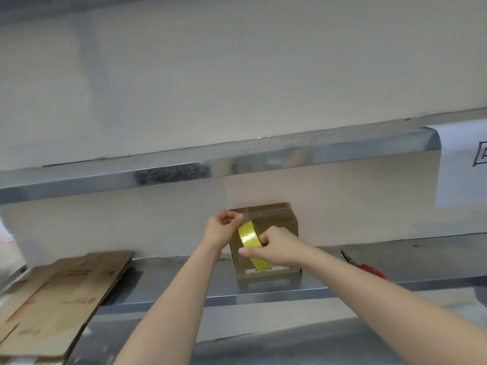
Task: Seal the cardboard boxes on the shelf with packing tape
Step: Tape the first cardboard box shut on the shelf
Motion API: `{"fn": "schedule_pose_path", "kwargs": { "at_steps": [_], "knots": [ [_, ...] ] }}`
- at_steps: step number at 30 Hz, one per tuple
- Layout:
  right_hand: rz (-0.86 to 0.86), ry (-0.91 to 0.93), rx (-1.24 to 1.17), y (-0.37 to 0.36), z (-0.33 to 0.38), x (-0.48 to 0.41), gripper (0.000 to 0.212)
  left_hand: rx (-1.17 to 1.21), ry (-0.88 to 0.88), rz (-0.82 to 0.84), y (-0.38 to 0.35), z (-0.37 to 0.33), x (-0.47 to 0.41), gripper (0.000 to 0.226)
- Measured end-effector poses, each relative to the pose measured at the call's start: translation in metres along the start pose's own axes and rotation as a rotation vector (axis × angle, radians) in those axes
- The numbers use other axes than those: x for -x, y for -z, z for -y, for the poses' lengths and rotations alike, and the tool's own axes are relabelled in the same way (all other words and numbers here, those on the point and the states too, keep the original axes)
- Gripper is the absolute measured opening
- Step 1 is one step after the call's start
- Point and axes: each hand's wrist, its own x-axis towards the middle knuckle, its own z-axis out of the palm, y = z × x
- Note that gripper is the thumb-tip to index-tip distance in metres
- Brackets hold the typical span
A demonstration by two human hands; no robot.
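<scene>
A cardboard box (279,219) stands on a steel shelf (342,283). In front of it the right hand (276,246) grips a yellow tape roll (249,235) — the left hand (222,227) pinches its tape at the box's top-left corner.

flattened cardboard sheet (60,293) lower left, red-handled cutters (366,268) far right, white paper sheet (461,164) hanging above

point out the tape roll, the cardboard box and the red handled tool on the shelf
tape roll (249,236), head view, on the yellow outer band between the hands
cardboard box (275,212), head view, on its top face
red-handled tool (370,270), head view, on the red handle
</scene>
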Motion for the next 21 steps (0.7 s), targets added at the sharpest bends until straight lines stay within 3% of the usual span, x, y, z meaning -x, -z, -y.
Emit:
{"fn": "schedule_pose_path", "kwargs": {
  "at_steps": [5, 9, 12, 21],
  "knots": [
    [-0.029, -0.067, -0.022, -0.011, 0.01, -0.034, 0.057, -0.111, 0.001, 0.044, 0.011, 0.015, -0.04, 0.013],
    [-0.02, -0.137, 0.01, -0.021, 0.026, -0.057, 0.056, -0.136, 0.196, 0.177, 0.02, 0.041, -0.068, 0.006],
    [0.031, -0.202, 0.048, -0.025, 0.031, -0.07, 0.055, 0.026, 0.308, 0.262, 0.019, 0.046, -0.073, 0.007],
    [-0.106, -0.34, 0.136, 0.01, 0.0, -0.049, 0.058, 0.095, 0.296, 0.433, -0.045, 0.036, -0.074, 0.01]
  ]
}}
